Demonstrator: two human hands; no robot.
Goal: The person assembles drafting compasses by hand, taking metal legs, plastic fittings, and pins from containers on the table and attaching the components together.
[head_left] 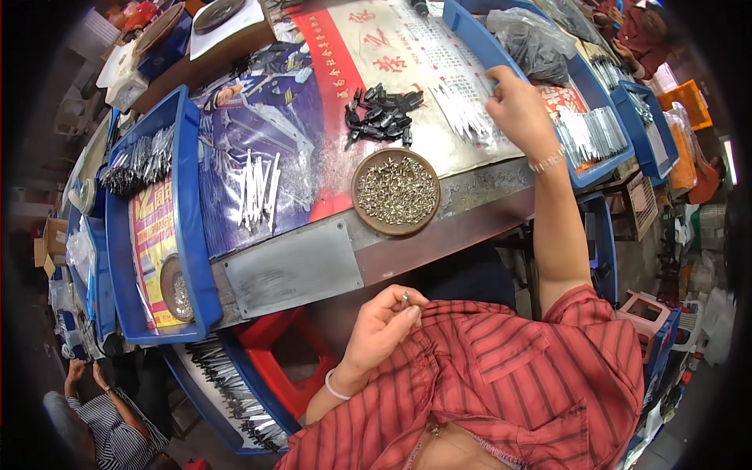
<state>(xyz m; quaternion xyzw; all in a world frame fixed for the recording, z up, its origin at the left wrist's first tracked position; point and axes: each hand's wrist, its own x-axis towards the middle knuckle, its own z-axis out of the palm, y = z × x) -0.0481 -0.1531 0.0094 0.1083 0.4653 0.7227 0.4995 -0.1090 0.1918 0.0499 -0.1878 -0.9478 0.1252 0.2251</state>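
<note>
My left hand [384,325] is closed in front of the table's near edge, thumb and forefinger pinching a small metal piece [406,297]. My right hand [521,113] reaches over the table with bent fingers, beside a pile of thin silvery-white rods [464,113]. What those fingers hold, if anything, cannot be made out. Between the hands stands a round brown bowl [361,213] full of tiny brass-coloured metal parts [397,190]. Behind it lies a heap of black pen-like pieces [382,115]. Several white sticks [258,190] lie to the left on the purple poster.
A blue tray [190,211] of dark-tipped rods stands at the left. Another blue tray [470,33] at the right holds a plastic bag and silver rods. A metal plate [294,268] covers the table's front edge. Below is a red stool [274,364]; another person [117,419] sits lower left.
</note>
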